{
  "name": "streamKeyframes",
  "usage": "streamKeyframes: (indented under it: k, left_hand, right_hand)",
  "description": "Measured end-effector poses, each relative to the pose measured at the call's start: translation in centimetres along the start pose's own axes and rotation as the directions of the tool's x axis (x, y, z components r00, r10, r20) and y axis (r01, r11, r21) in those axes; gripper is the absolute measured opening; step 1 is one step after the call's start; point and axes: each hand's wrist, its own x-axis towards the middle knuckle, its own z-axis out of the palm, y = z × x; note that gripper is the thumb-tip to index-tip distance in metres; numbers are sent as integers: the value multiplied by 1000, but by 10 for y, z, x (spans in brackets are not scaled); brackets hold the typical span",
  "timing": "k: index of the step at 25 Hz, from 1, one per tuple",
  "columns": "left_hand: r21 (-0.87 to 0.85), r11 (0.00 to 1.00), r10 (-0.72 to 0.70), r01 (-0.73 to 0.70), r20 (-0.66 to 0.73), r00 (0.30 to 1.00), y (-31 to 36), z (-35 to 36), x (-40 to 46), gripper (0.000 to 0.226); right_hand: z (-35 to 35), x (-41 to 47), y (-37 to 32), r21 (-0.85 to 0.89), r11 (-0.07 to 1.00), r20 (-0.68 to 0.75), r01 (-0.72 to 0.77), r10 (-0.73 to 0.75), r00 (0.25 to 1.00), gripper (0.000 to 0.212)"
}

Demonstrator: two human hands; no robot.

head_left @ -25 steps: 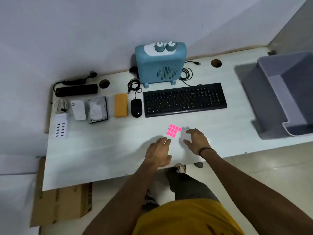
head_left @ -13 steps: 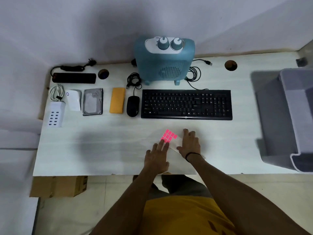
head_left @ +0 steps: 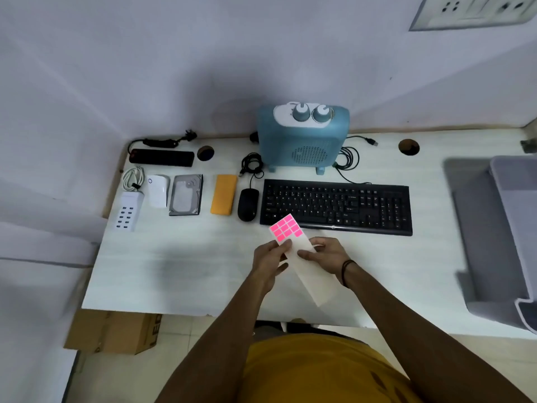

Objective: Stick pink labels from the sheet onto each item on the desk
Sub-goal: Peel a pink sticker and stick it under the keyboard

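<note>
Label sheet [head_left: 305,266], a long white strip with a block of pink labels [head_left: 286,228] at its far end, is held up above the front middle of the desk [head_left: 180,257]. A wide bare stretch of desk lies to the left, between the front edge and the row of items at the back: charger [head_left: 127,210], white adapter [head_left: 158,191], hard drive [head_left: 186,194], orange case [head_left: 223,194], mouse [head_left: 248,204], keyboard [head_left: 337,206] and blue heater [head_left: 302,138]. A grey bin [head_left: 508,228] crowds the right side. The left hand [head_left: 268,260] pinches the sheet's left edge just below the pink block, thumb on top. The right hand [head_left: 325,255] grips the opposite edge, fingers curled around it.
</note>
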Motion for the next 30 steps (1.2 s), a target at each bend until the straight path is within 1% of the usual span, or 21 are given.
streamKeyframes:
  k: [1, 2, 3, 5, 7, 8, 10, 13, 16, 19, 22, 25, 27, 30]
  left_hand:
    - [-34, 999, 26, -27, -6, 1000, 8, 0, -2, 23]
    - [-54, 998, 43, -43, -7, 999, 15, 0, -4, 22]
    - [-72, 996, 47, -47, 0, 999, 20, 0, -5, 22]
    - [-118, 992, 45, -41, 33, 998, 28, -1, -8, 22]
    - [-125, 991, 53, -45, 58, 997, 33, -3, -9, 20]
    - [-119, 992, 60, -50, 76, 995, 33, -4, -9, 18]
    - [-94, 994, 73, -62, 119, 990, 33, -7, -12, 17]
    - [-21, 994, 105, -103, 163, 981, 32, -14, -15, 18]
    - [21, 990, 131, -137, 167, 977, 32, -21, -20, 19]
    - [65, 987, 132, -145, 173, 976, 32, -27, -19, 21]
    - [87, 987, 117, -134, 178, 977, 29, -33, -16, 22]
    - [98, 991, 76, -95, 188, 979, 23, -37, -10, 23]
    - [104, 992, 50, -69, 178, 983, 21, -38, -5, 22]
    - [160, 987, -3, -11, 88, 996, 14, -39, 4, 15]
  right_hand:
    - [2, -3, -8, -9, 1000, -27, 22, -22, 999, 37]
    - [4, -6, -16, -61, 996, -84, 66, -71, 994, 43]
    - [6, -10, -23, -146, 981, -155, 131, -154, 976, 48]
    - [13, -13, -34, -320, 908, -259, 270, -358, 897, 52]
    - [19, -14, -39, -432, 825, -278, 364, -506, 817, 46]
    - [23, -15, -41, -465, 792, -270, 396, -552, 789, 42]
    - [30, -16, -41, -476, 771, -264, 424, -585, 767, 35]
    - [38, -20, -40, -420, 810, -301, 409, -549, 780, 30]
    - [45, -22, -37, -358, 861, -347, 360, -481, 805, 28]
    - [52, -26, -35, -325, 879, -358, 348, -455, 816, 23]
    - [54, -28, -33, -242, 908, -373, 343, -413, 831, 18]
    - [54, -25, -28, -103, 946, -347, 307, -323, 880, 12]
    - [54, -22, -24, 43, 965, -361, 259, -227, 905, 6]
    - [51, -20, -13, 244, 957, -419, 160, -45, 907, 3]
